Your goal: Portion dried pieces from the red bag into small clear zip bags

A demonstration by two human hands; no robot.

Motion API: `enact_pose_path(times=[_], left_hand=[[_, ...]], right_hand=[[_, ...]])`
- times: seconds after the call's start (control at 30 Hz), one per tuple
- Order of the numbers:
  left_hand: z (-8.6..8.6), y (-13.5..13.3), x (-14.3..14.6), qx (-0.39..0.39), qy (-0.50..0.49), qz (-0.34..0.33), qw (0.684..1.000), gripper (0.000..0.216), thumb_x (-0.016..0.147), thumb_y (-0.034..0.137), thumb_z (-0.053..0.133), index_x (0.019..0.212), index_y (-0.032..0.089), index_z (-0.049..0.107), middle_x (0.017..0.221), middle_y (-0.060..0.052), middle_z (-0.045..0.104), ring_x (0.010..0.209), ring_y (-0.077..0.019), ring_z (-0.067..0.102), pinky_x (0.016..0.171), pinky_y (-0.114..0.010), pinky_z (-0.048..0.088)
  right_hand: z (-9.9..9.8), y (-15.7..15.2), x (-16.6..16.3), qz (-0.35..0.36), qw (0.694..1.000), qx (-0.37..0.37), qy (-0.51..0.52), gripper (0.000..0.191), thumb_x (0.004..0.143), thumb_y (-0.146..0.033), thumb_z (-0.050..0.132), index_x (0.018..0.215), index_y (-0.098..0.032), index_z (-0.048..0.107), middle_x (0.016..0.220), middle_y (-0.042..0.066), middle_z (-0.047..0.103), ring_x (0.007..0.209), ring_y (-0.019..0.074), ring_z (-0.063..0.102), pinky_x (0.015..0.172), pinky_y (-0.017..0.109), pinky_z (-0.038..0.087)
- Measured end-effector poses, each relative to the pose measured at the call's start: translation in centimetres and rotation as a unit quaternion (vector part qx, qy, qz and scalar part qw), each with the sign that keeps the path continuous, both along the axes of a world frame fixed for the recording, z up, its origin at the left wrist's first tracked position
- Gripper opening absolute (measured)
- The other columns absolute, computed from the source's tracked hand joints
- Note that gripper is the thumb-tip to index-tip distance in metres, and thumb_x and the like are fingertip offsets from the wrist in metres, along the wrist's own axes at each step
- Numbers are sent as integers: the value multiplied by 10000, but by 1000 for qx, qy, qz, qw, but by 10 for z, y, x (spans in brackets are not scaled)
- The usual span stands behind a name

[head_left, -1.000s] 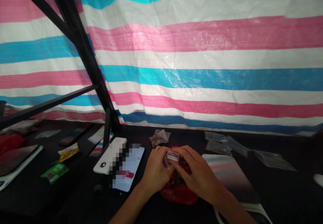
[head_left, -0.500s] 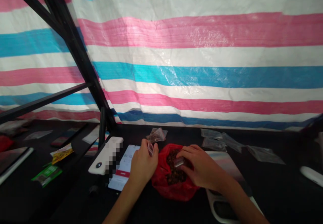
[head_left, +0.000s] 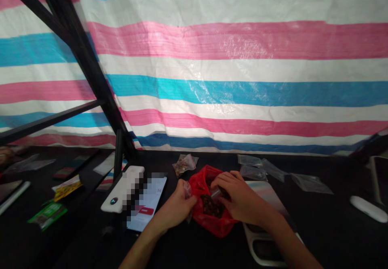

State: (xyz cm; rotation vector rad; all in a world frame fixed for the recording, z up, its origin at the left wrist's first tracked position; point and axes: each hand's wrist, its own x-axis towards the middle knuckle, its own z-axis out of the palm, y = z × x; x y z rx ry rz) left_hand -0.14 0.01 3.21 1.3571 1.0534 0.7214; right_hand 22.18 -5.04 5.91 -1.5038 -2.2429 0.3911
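A red plastic bag stands open on the black table, with dark brown dried bits inside. My right hand reaches into its mouth, fingers closed on a small clear container, partly hidden by the fingers. On the bag's left side my left hand pinches a small clear plastic bag between thumb and fingers. A filled clear packet lies just behind. Partly under my right forearm is a flat kitchen scale with a dark display.
Left of my hands lie a phone with a lit screen and a white device. Several flat clear bags lie at the back right. Green and yellow packets are far left, beyond a black metal frame.
My left hand has moved lower and closer to the red bag's left edge, carrying the small clear bag. My right hand stays in the red bag with the container.
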Motion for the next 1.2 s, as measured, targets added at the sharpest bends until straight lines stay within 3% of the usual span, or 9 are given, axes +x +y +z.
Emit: enact_pose_path(times=[0.23, 0.43, 0.57, 0.67, 0.77, 0.83, 1.0, 1.2], left_hand=[[2, 3, 16, -99, -119, 34, 987, 203, 685, 301, 694, 743, 204, 526, 625, 57, 557, 533, -102, 518, 516, -214, 374], [3, 1, 17, -138, -156, 48, 977, 199, 649, 227, 659, 801, 204, 533, 620, 81, 523, 539, -87, 503, 558, -212, 414], [-5, 5, 17, -51, -158, 48, 985, 258, 685, 248, 711, 850, 207, 516, 781, 28, 614, 729, -136, 597, 683, -248, 473], [-10, 7, 17, 75, -87, 57, 992, 226, 756, 298, 699, 852, 216, 512, 798, 23, 585, 745, -152, 581, 700, -268, 471], [-7, 5, 15, 233, 19, 123, 965, 121, 815, 279, 653, 830, 213, 553, 838, 7, 543, 773, -164, 557, 730, -281, 460], [-3, 2, 15, 293, 59, 136, 945, 76, 847, 265, 625, 830, 213, 572, 893, -9, 535, 808, -171, 562, 753, -286, 462], [0, -5, 17, 309, 104, 68, 943, 68, 887, 240, 580, 823, 217, 574, 940, -14, 542, 825, -169, 597, 751, -287, 469], [-6, -8, 20, 288, 146, 15, 946, 14, 881, 228, 574, 893, 222, 570, 1024, -19, 534, 847, -175, 626, 775, -311, 472]], right_hand=[[-6, 0, -9, -13, 999, -33, -5, 347, 733, -22, 598, 1000, -239, 643, 1045, 9, 718, 1047, 202, 603, 967, 371, 293], [-13, 2, -18, -9, 999, -29, -19, 396, 750, -19, 570, 1063, -230, 690, 1108, 47, 712, 1062, 215, 590, 933, 365, 306], [-11, 2, -20, -35, 997, -48, 40, 379, 777, -36, 567, 1061, -247, 704, 1060, 22, 732, 1005, 204, 602, 909, 351, 338], [-6, 2, -19, -68, 993, -62, 76, 366, 822, -92, 574, 1115, -268, 706, 1050, 20, 741, 1005, 224, 604, 918, 366, 377], [-2, 2, -15, -82, 988, -64, 117, 384, 834, -111, 576, 1163, -268, 696, 1115, 29, 738, 1055, 236, 610, 962, 383, 409], [-1, 3, -11, -78, 984, -56, 151, 390, 850, -125, 569, 1197, -261, 683, 1167, 39, 726, 1087, 236, 616, 998, 392, 420], [-1, 6, -12, -44, 975, -24, 215, 361, 898, -178, 558, 1239, -249, 655, 1221, 59, 698, 1115, 235, 626, 1013, 409, 448], [-13, 2, -26, -37, 986, 109, 122, 311, 907, -137, 585, 1180, -266, 656, 1177, 61, 692, 1060, 239, 634, 924, 401, 496]])
